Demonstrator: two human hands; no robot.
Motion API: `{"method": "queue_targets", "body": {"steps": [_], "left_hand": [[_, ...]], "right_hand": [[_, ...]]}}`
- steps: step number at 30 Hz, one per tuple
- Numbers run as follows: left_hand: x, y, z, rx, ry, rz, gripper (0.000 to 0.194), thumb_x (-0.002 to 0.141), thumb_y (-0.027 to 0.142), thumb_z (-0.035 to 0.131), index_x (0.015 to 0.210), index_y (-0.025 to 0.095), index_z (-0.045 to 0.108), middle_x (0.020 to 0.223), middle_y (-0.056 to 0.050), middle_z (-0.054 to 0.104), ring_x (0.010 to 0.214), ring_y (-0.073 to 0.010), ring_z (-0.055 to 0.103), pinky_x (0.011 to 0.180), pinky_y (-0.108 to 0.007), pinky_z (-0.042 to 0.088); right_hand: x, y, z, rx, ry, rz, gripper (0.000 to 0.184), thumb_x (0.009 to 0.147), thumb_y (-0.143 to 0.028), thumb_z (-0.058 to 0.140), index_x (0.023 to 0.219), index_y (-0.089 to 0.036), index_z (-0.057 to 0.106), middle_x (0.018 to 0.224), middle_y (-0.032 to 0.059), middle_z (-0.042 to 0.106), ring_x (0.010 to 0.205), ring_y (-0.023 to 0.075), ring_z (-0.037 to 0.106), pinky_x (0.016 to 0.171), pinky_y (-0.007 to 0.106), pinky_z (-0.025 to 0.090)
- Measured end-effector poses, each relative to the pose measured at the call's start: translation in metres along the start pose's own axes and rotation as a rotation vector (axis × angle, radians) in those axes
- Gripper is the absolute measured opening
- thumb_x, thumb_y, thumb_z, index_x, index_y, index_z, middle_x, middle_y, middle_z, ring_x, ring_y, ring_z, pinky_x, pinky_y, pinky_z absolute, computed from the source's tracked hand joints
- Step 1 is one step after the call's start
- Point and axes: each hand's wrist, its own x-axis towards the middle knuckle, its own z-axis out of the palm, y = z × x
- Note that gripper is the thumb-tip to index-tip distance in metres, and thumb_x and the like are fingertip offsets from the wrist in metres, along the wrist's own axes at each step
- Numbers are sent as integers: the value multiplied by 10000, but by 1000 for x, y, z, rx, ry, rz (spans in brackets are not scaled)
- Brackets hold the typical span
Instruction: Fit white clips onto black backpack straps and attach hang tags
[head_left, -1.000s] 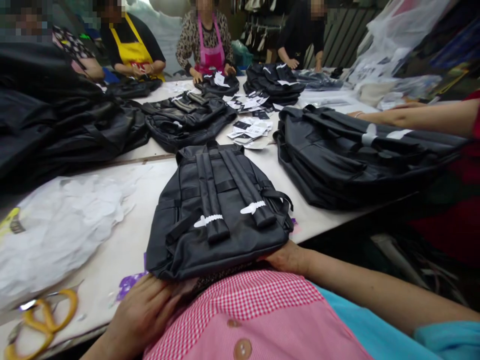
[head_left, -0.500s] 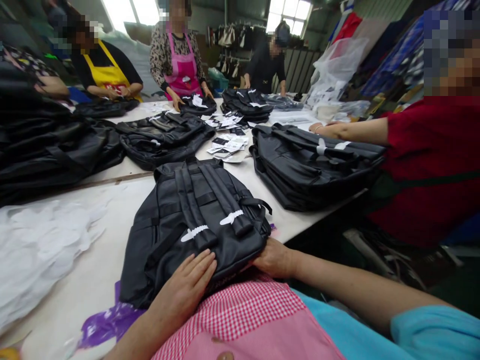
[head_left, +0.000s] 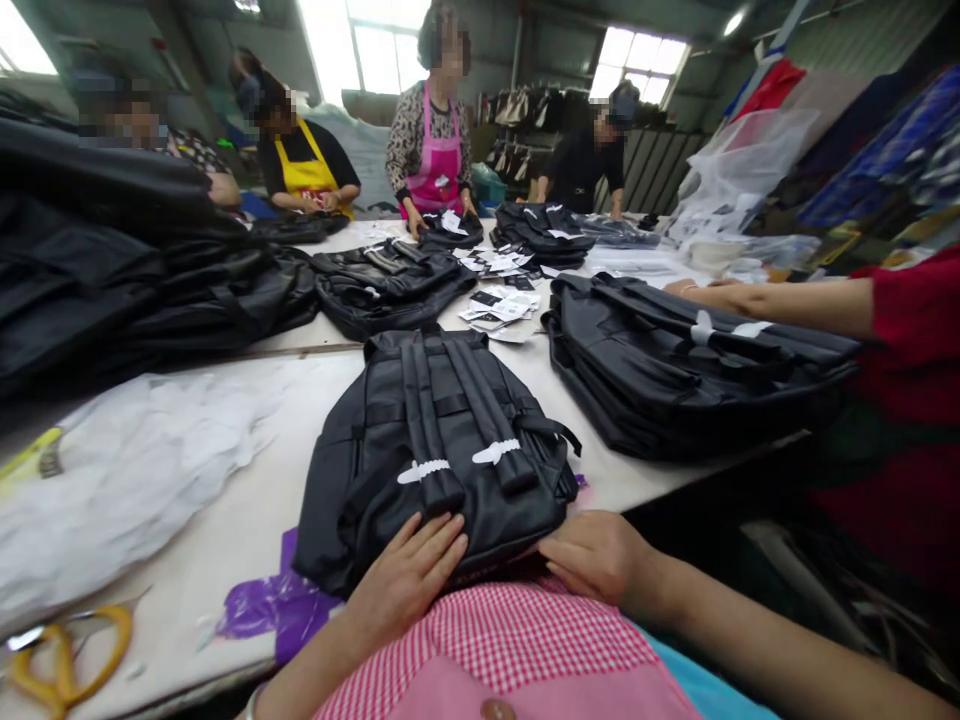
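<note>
Touching backpack (head_left: 386,440) under left hand (head_left: 411,570), right hand (head_left: 600,560) unclear

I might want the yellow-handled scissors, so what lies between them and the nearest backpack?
The head view shows purple plastic and a small pale scrap on the white tabletop between the scissors and the backpack.

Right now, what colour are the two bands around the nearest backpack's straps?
The bands are white, on the black straps; the head view shows them best.

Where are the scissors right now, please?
In the head view, the scissors lie at the lower left, on the table near the white pile.
</note>
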Motion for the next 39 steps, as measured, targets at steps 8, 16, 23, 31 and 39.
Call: {"method": "queue_targets", "body": {"steps": [8, 16, 23, 31, 39], "left_hand": [[-16, -3, -26, 32, -40, -15, 432, 941, 143, 437, 1362, 227, 491, 1449, -54, 487, 1339, -212, 431, 1138, -453, 295], [-63, -25, -33, 304, -39, -27, 566, 874, 119, 460, 1419, 272, 438, 1478, -46, 451, 1322, -238, 451, 1127, -441, 304], [-53, -25, -19, 475, 102, 78, 610, 904, 267, 532, 1452, 426, 316, 1246, -101, 638, 1123, -293, 603, 903, -462, 486], [-56, -11, -31, 387, 144, 58, 517, 946, 356, 493, 1443, 417, 364, 1239, -51, 647, 1105, -235, 606, 962, -364, 428], [-70, -17, -34, 14, 16, 22, 470, 959, 478, 413, 1410, 348, 448, 1440, -13, 501, 1320, -165, 452, 1160, -327, 212]], "right_hand": [[15, 12, 48, -53, -184, -134, 444, 956, -296, 491, 1365, -124, 494, 1414, 120, 522, 1371, 260, 390, 1124, 451, 317], [4, 21, 56, -205, -111, -209, 363, 978, -207, 437, 1321, -179, 554, 1402, 69, 537, 1363, 208, 413, 1123, 407, 346], [12, 16, 49, -315, -120, -265, 337, 974, -224, 445, 1279, -193, 583, 1416, 49, 518, 1343, 196, 442, 1016, 350, 465], [-10, 20, 49, -137, -128, -271, 296, 980, -237, 451, 1222, -179, 610, 1327, 71, 606, 1348, 184, 433, 945, 329, 483], [11, 27, 15, 104, -59, -155, 229, 932, -190, 510, 1120, -172, 640, 1181, 88, 690, 1262, 178, 521, 941, 318, 461]]}}
